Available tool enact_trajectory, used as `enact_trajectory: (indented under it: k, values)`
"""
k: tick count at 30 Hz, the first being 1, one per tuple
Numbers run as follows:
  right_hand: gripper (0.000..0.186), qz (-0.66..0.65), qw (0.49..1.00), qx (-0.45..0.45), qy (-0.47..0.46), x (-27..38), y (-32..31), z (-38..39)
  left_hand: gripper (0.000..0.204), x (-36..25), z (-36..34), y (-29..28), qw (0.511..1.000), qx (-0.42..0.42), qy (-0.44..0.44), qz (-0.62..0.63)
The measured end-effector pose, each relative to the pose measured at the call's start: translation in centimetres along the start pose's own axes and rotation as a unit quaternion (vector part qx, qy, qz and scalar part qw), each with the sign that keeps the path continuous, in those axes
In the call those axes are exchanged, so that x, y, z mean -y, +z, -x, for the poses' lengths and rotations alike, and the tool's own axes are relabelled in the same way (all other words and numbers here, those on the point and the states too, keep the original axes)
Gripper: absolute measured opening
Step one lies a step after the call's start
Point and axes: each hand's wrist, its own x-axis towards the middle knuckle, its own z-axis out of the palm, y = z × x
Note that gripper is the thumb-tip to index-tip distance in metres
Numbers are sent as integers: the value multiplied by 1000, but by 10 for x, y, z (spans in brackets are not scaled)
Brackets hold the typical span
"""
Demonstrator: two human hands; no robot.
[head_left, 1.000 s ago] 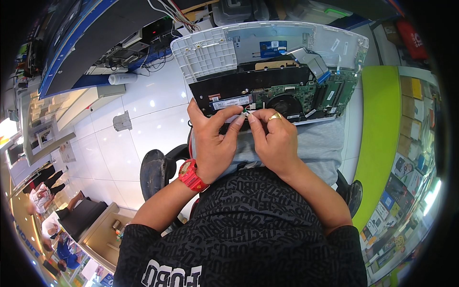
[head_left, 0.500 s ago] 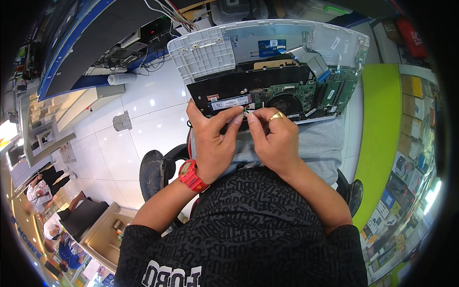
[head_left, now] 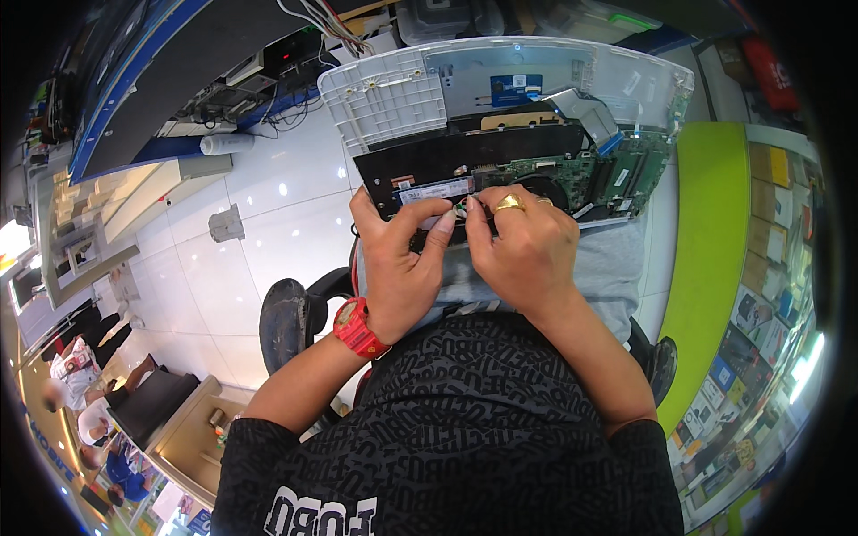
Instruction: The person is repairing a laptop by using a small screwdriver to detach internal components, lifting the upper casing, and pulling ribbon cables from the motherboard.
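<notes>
Across my lap lies an opened laptop [head_left: 391, 100], its white casing tilted up at the far side and its inside bare. A green circuit board [head_left: 609, 170], a round fan [head_left: 543, 189] and a slim storage stick [head_left: 435, 190] show in it. At the laptop's near edge my left hand [head_left: 402, 250] pinches a small cable [head_left: 460, 209] with green and white wires between thumb and forefinger. Beside it, my right hand [head_left: 523, 246] has its thumb and forefinger pressed together at the same cable. The cable's far end is too small to make out.
A black chair armrest [head_left: 290, 322] is at my left, another [head_left: 660, 368] at my right. A green counter edge [head_left: 706, 250] with a glass case of boxes runs along the right. Loose wires [head_left: 326, 27] hang at the top. People sit at the lower left.
My right hand has turned slightly and its fingertips have moved up a little at the cable. The laptop has shifted slightly to the right. My left hand keeps its pinch.
</notes>
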Motion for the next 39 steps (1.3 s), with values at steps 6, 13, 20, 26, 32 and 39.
enact_trajectory:
  k: [6,13,20,26,32,39]
  values:
    - [14,42,998,1,-43,-1,1,0,36,16,7,7,995,-68,-45,61]
    - [13,30,998,-11,-61,-6,3,4,41,7,1,6,938,-100,-188,272]
    - [9,11,999,0,-35,-7,2,9,43,25,-36,-15,860,113,-299,398]
    - [11,-16,999,-19,-21,-9,6,12,47,39,-43,-19,855,181,-273,402]
    - [21,35,999,5,-5,-5,3,15,44,35,-44,-19,869,190,-248,384]
    - [20,51,999,-6,-14,-4,8,18,43,37,-45,-20,878,189,-236,371]
